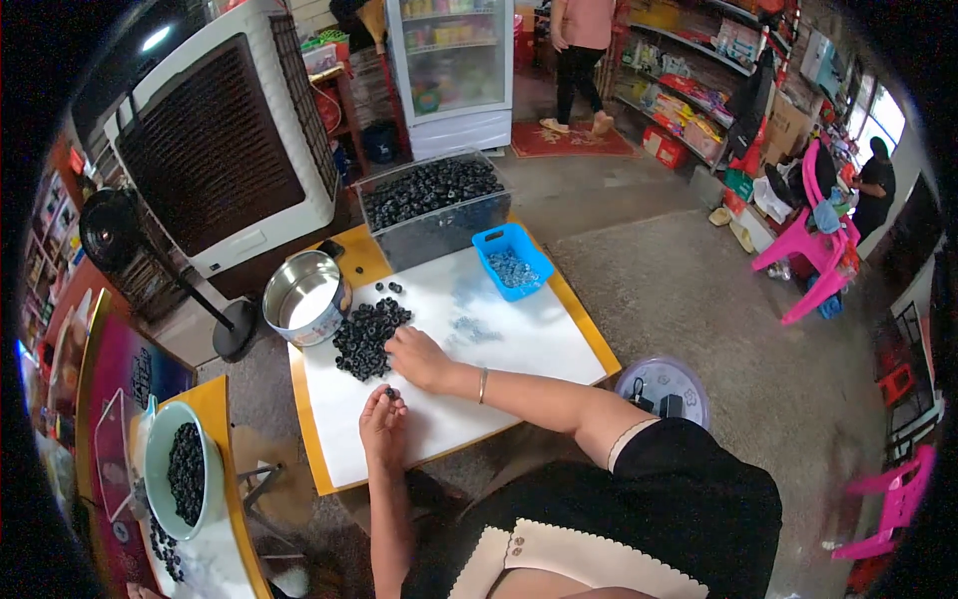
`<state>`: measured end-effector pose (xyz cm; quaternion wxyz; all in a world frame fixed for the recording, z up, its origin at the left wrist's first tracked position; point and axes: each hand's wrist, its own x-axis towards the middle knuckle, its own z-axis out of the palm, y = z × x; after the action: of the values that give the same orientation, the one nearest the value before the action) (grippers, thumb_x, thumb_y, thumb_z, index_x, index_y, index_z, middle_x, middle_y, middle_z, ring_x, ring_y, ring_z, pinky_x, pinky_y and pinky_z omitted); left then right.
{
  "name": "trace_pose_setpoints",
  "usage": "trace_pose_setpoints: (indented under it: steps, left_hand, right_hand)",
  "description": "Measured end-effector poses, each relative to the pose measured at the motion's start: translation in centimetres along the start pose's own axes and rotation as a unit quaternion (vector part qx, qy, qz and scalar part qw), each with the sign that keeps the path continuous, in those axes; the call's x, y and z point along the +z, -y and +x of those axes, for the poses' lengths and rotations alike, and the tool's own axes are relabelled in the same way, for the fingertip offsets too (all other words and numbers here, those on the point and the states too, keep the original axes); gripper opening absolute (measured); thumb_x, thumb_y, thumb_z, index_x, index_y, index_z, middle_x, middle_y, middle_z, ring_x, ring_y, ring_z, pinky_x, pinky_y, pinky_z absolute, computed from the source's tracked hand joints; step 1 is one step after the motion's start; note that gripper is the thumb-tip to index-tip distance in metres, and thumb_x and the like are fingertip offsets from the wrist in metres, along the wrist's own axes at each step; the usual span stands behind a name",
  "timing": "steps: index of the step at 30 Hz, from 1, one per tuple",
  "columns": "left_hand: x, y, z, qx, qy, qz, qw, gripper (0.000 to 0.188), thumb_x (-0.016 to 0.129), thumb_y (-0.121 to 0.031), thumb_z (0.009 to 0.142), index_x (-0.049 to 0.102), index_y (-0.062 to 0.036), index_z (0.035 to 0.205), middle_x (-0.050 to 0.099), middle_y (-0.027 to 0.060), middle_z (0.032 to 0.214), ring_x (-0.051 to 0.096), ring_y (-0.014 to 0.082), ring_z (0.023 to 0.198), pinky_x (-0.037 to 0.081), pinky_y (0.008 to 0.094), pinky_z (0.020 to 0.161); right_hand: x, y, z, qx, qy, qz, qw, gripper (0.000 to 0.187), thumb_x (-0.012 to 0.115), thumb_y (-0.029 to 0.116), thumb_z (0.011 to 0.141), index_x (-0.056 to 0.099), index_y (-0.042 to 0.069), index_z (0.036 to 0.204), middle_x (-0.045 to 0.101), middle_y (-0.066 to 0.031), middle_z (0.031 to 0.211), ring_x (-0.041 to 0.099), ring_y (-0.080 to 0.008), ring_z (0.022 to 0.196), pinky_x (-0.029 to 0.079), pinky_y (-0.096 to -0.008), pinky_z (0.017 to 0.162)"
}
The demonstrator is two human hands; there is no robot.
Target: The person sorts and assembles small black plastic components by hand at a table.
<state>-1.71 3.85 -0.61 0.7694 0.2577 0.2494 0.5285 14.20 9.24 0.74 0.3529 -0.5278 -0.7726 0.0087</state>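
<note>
My left hand (381, 427) is closed in a pinch on a small black round part (391, 393), just above the near left of a white-topped table (499, 354). A loose pile of similar black parts (371, 334) lies in front of it; some look ring-shaped. My right hand (419, 359), with a bracelet at the wrist, reaches across to the right edge of this pile. Its fingers are curled together against the parts, and their tips are hard to see. Left of the pile, touching or nearly touching it, stands a round metal tin (302, 297) with a shiny inside.
A clear bin (424, 240) full of black parts and a blue basket (514, 262) of small clear pieces stand at the table's far side. A pale green basin (207, 499) holds more at lower left. A round stool (689, 389) stands right; two people are farther off.
</note>
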Motion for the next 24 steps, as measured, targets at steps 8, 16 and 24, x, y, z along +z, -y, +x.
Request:
trace_pose_setpoints:
  steps: [8,16,24]
  left_hand:
    - [0.0,0.0,-0.2,-0.015,0.002,0.007,1.0,0.02,0.05,-0.005,0.09,0.051,0.0027,0.108,0.057,0.0109,0.09,0.056,0.0158,0.074,0.048,0.0249,0.066]
    - [0.6,-0.2,-1.0,-0.021,-0.046,0.084,0.995,0.023,0.051,-0.007,0.09,0.051,0.0034,0.11,0.056,0.0094,0.09,0.055,0.015,0.076,0.048,0.0242,0.066]
    - [0.3,-0.1,0.1,-0.017,-0.011,0.014,1.0,0.025,0.052,-0.007,0.09,0.051,0.0054,0.111,0.057,0.0121,0.093,0.056,0.0157,0.078,0.048,0.0246,0.069]
  right_hand:
    - [0.5,-0.4,0.0,0.023,-0.043,0.037,0.998,0.007,0.057,0.008,0.072,0.053,0.004,0.076,0.051,-0.0159,0.081,0.055,-0.0323,0.078,0.046,-0.0429,0.068]
    - [1.6,-1.9,-1.0,0.101,0.035,0.085,0.991,0.009,0.052,0.011,0.078,0.057,0.004,0.08,0.059,-0.016,0.08,0.057,-0.0338,0.08,0.045,-0.0438,0.072]
    - [-1.7,-4.0,0.4,0.134,-0.015,0.094,0.986,0.014,0.058,0.016,0.077,0.064,0.005,0.082,0.064,-0.0123,0.081,0.061,-0.028,0.076,0.048,-0.0366,0.07]
